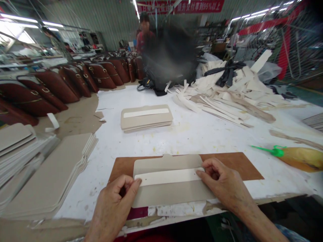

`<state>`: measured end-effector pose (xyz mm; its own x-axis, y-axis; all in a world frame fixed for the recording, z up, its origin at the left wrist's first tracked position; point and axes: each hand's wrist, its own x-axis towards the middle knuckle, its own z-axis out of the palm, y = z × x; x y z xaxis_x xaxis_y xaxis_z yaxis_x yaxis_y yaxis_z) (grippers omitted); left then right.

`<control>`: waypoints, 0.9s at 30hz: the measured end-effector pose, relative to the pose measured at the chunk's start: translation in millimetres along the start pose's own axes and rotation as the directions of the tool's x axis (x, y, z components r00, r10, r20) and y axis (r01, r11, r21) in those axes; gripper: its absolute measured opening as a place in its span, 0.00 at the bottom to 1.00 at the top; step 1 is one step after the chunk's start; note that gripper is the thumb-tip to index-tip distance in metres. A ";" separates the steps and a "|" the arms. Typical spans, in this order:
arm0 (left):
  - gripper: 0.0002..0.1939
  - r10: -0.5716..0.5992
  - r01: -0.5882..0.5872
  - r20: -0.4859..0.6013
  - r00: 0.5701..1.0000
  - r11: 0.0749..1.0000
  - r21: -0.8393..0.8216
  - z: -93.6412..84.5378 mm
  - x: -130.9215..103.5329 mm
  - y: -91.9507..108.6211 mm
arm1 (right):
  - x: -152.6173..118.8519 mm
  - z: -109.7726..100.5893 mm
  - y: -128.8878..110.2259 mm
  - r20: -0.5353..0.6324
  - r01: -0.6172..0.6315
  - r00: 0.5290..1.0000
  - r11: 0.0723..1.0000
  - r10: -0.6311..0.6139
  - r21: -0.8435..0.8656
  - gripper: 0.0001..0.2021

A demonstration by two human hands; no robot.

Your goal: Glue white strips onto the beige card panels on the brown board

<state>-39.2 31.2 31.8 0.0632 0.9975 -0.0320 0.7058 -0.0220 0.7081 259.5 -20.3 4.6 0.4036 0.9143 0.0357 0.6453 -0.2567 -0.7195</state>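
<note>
A white strip [171, 177] with a small hole near each end lies across a beige panel [174, 195] at the table's front edge. My left hand [113, 198] pinches the strip's left end between thumb and fingers. The right end is pinched the same way by my right hand [222, 181]. Under the panel, a brown leather-like sheet [234, 164] sticks out on both sides. Farther back sits a small stack of beige panels [146, 122], with another white strip [146, 113] lying on its top piece.
Piles of larger beige panels [58, 171] lie at the left. Brown bags [73, 80] stand in rows behind them. Cut scraps [234, 90] heap up at the back right. A yellow bottle with a green nozzle [300, 157] lies at the right. A person [145, 35] is in the background.
</note>
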 end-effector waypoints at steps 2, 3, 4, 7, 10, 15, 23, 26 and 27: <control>0.22 0.005 -0.005 -0.001 1.000 1.000 0.003 0.3 0.1 -0.3 | -0.2 0.2 0.0 -0.001 0.000 1.000 1.000 0.000 -0.003 0.11; 0.23 0.006 -0.006 -0.003 1.000 1.000 0.006 0.5 0.1 -0.3 | -0.3 0.3 0.0 -0.001 -0.001 1.000 1.000 0.001 -0.005 0.11; 0.23 0.006 -0.006 -0.005 1.000 1.000 0.010 0.6 0.2 -0.3 | -0.4 0.4 -0.1 -0.001 -0.002 1.000 1.000 0.002 -0.007 0.11; 0.22 0.002 -0.002 -0.009 1.000 1.000 0.026 0.9 0.4 0.2 | -0.9 0.7 -0.3 0.003 -0.002 1.000 1.000 0.002 -0.010 0.10; 0.22 0.010 -0.010 -0.015 1.000 0.999 0.033 1.1 0.8 0.7 | -1.5 1.3 -0.1 0.000 -0.001 1.000 1.000 0.001 -0.009 0.10; 0.22 0.017 -0.016 -0.024 1.000 0.999 0.044 1.7 1.5 0.5 | -2.6 1.8 0.2 0.005 0.007 1.000 1.000 -0.007 0.002 0.10; 0.22 0.005 -0.004 -0.018 1.000 0.999 0.037 2.9 1.5 -2.2 | -3.5 0.4 0.1 0.019 0.005 1.000 1.000 -0.006 0.009 0.10; 0.21 -0.004 0.005 -0.017 1.000 0.999 0.032 3.2 1.8 -2.2 | -3.3 -0.3 -0.9 0.021 0.002 1.000 1.000 -0.002 0.007 0.10; 0.21 -0.006 0.006 -0.016 1.000 0.999 0.032 3.3 1.8 -2.0 | -3.3 -0.5 -1.5 0.021 0.001 1.000 1.000 -0.001 0.006 0.10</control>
<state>-38.1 32.8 28.0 0.0476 0.9986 -0.0246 0.7284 -0.0178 0.6849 257.5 -23.1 5.9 0.3895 0.9207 0.0222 0.6414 -0.2539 -0.7239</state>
